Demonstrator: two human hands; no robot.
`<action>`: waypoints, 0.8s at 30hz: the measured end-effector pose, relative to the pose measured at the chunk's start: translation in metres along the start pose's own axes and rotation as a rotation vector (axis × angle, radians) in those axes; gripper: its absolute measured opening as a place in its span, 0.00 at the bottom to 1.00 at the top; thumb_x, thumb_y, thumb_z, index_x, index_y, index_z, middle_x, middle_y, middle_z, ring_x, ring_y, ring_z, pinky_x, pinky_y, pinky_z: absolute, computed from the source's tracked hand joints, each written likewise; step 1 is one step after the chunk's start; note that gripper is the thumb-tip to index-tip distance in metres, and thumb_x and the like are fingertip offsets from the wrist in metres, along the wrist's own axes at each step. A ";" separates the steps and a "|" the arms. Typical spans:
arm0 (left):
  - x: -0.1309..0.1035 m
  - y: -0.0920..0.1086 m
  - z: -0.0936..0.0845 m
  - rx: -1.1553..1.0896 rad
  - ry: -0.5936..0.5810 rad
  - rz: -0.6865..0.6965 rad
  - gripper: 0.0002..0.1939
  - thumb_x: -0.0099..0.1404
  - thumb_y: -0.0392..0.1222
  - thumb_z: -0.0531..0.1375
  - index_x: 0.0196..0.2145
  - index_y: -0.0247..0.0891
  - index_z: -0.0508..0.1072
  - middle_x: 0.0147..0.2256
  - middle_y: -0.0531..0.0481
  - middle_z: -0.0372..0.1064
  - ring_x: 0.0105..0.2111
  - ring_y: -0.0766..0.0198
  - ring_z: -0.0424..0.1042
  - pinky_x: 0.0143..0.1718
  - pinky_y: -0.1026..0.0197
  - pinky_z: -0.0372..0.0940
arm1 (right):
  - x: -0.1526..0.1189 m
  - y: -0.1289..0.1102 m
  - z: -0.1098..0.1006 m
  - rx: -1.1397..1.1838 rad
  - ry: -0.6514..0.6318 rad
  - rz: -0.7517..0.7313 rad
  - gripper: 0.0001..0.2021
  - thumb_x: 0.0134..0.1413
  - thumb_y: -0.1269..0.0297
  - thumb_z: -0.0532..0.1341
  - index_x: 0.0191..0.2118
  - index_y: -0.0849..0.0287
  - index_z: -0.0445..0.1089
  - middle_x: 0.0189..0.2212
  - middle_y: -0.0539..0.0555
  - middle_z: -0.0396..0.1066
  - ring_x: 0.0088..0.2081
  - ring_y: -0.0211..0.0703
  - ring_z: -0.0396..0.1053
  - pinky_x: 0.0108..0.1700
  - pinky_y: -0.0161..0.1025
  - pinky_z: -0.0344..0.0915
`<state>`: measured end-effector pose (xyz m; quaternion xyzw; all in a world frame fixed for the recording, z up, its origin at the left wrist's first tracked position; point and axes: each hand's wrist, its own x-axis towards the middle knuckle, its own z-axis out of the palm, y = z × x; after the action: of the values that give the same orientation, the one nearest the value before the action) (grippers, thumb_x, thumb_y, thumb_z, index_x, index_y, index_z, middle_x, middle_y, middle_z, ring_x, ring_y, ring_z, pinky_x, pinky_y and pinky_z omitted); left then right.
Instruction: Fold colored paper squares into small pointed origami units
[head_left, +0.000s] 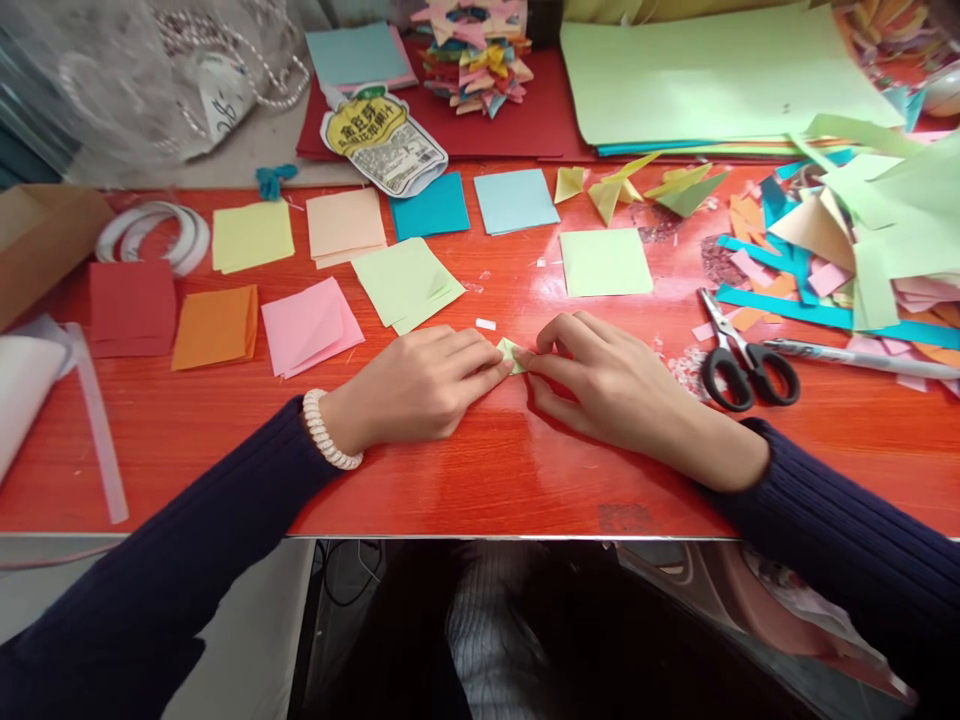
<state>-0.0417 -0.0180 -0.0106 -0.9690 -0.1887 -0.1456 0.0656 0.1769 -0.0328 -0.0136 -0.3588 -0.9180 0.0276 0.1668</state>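
Observation:
A small folded light-green paper lies on the red table between my two hands. My left hand has its fingers together, with the thumb and fingertips on the paper's left side. From the right, my right hand pinches the paper's right edge between thumb and index finger, its other fingers curled. Parts of the paper are covered by the fingertips. Above my hands lie a light-green square stack and a single-looking light-green square.
Black-handled scissors and a pen lie right of my right hand, near paper scraps. Pink, orange and red squares sit at left. White tape rolls and a pouch stand farther back.

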 end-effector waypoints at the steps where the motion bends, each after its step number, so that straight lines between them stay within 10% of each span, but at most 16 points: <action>1: -0.001 0.000 -0.001 -0.013 -0.017 -0.007 0.13 0.64 0.31 0.49 0.45 0.32 0.68 0.39 0.46 0.71 0.40 0.59 0.68 0.37 0.59 0.64 | 0.000 0.002 -0.001 0.037 -0.004 0.023 0.12 0.56 0.67 0.53 0.38 0.65 0.73 0.32 0.60 0.65 0.34 0.45 0.62 0.34 0.42 0.62; 15: 0.019 0.013 -0.002 -0.358 -0.049 -0.479 0.12 0.66 0.45 0.52 0.30 0.34 0.67 0.35 0.48 0.63 0.36 0.64 0.64 0.40 0.60 0.62 | 0.008 0.003 0.006 0.448 0.035 0.429 0.06 0.53 0.66 0.61 0.28 0.60 0.66 0.23 0.49 0.64 0.26 0.36 0.59 0.30 0.37 0.53; 24: 0.026 0.016 -0.004 -0.438 -0.165 -0.611 0.09 0.65 0.44 0.54 0.35 0.35 0.64 0.37 0.48 0.59 0.35 0.64 0.62 0.39 0.60 0.61 | 0.008 0.004 0.008 0.456 0.050 0.375 0.05 0.53 0.65 0.61 0.30 0.60 0.68 0.24 0.50 0.64 0.29 0.38 0.60 0.33 0.37 0.53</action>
<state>-0.0137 -0.0244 -0.0001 -0.8675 -0.4380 -0.1169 -0.2049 0.1718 -0.0238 -0.0193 -0.4759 -0.8014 0.2548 0.2576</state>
